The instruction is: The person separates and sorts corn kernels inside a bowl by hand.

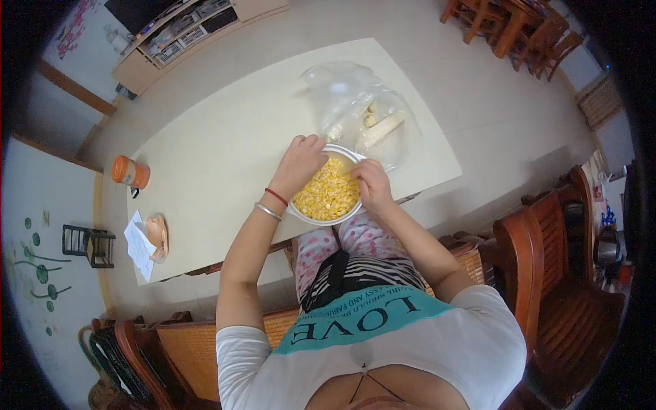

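Observation:
A white bowl point(326, 222) full of loose yellow corn kernels point(326, 193) stands at the table's near edge, in front of my body. My left hand point(303, 162) is at the bowl's upper left rim, fingers curled inward over the kernels; what its fingertips hold, if anything, is hidden. At the right rim is my right hand point(372, 183), its fingers bent over the edge of the bowl and closed. Just beyond the bowl lies a clear plastic bag point(342, 85) with pale corn cobs point(386, 130) in it.
On the white table point(225, 143), an orange jar point(130, 172) stands at the far left, with white paper point(139, 246) and a tan packet point(157, 236) nearer me. Wooden chairs point(547, 273) are at the right. A TV cabinet point(178, 44) stands beyond the table.

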`<state>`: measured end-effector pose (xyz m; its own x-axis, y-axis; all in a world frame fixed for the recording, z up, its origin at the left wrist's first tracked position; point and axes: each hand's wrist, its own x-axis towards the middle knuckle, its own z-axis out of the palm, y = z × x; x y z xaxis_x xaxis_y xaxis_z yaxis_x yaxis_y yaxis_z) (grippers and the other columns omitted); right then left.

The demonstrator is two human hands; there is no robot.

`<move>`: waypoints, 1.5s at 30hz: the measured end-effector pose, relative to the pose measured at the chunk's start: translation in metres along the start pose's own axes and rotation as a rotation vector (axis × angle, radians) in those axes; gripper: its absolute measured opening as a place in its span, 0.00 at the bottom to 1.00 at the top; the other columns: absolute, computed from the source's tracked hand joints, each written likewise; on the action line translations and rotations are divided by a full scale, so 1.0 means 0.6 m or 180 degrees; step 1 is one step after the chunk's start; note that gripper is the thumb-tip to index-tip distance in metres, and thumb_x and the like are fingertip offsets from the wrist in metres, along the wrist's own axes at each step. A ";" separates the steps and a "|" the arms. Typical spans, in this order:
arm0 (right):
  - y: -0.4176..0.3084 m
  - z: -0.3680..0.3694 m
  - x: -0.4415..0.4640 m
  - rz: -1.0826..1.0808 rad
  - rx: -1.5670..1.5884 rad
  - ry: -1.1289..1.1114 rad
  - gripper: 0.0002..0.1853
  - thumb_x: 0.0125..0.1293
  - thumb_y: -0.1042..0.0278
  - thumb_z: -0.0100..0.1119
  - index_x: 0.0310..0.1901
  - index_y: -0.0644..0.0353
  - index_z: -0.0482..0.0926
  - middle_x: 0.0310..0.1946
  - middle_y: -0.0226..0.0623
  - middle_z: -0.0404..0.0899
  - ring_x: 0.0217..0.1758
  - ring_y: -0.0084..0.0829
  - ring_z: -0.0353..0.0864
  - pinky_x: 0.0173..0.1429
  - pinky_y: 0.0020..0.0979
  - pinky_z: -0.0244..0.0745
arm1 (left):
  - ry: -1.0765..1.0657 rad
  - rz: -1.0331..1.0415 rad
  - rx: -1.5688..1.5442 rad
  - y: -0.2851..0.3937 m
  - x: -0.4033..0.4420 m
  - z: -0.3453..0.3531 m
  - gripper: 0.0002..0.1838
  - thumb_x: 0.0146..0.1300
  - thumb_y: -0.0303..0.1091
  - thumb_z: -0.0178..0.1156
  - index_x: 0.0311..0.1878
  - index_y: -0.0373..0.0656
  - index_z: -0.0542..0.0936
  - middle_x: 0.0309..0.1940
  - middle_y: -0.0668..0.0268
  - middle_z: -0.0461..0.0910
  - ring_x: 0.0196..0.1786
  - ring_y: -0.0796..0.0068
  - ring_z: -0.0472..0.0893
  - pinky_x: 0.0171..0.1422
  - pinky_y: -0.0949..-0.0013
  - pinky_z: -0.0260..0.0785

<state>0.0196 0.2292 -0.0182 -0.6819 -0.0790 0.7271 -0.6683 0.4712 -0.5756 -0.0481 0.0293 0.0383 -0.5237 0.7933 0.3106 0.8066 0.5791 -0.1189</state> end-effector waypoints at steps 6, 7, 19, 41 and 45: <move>-0.004 -0.001 0.004 -0.0003 -0.0001 -0.0020 0.08 0.46 0.84 0.48 0.29 0.63 0.74 0.28 0.45 0.75 0.37 0.48 0.76 0.49 0.41 0.71 | 0.0072 0.0215 0.0402 0.005 0.011 0.019 0.04 0.52 0.32 0.57 0.26 0.47 0.82 0.43 0.68 0.74 0.55 0.69 0.71 0.64 0.62 0.61; -0.004 -0.001 0.003 0.0002 -0.0002 -0.0015 0.08 0.46 0.84 0.48 0.29 0.63 0.74 0.28 0.45 0.75 0.37 0.48 0.76 0.49 0.41 0.70 | 0.0079 0.0190 0.0409 0.005 0.010 0.019 0.05 0.52 0.32 0.57 0.27 0.47 0.82 0.45 0.67 0.74 0.57 0.68 0.71 0.65 0.61 0.60; 0.004 0.001 -0.005 0.0011 0.0055 -0.0032 0.08 0.48 0.84 0.49 0.30 0.63 0.75 0.29 0.44 0.76 0.38 0.47 0.76 0.52 0.42 0.70 | 0.0171 -0.0200 -0.0225 -0.016 0.001 0.038 0.10 0.53 0.30 0.57 0.35 0.36 0.82 0.58 0.58 0.72 0.66 0.58 0.66 0.70 0.53 0.56; -0.018 -0.005 0.013 0.0497 -0.0086 -0.0299 0.06 0.53 0.80 0.52 0.33 0.64 0.76 0.33 0.47 0.78 0.40 0.47 0.78 0.50 0.41 0.71 | 0.0730 -0.0817 -0.0945 0.021 -0.015 0.008 0.08 0.55 0.29 0.61 0.37 0.38 0.75 0.59 0.58 0.71 0.63 0.57 0.69 0.65 0.54 0.61; -0.037 0.009 0.037 0.1386 0.0227 -0.0645 0.06 0.58 0.74 0.55 0.36 0.63 0.78 0.33 0.48 0.79 0.38 0.48 0.79 0.45 0.41 0.73 | 0.1106 -0.1408 -0.2059 0.068 -0.043 0.005 0.09 0.55 0.26 0.63 0.37 0.37 0.74 0.45 0.55 0.75 0.50 0.52 0.76 0.52 0.57 0.68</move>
<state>0.0174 0.2121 0.0086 -0.9422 -0.0606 0.3296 -0.3219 0.4377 -0.8395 -0.0026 0.0329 0.0224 -0.7985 0.3559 0.4856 0.6011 0.5166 0.6098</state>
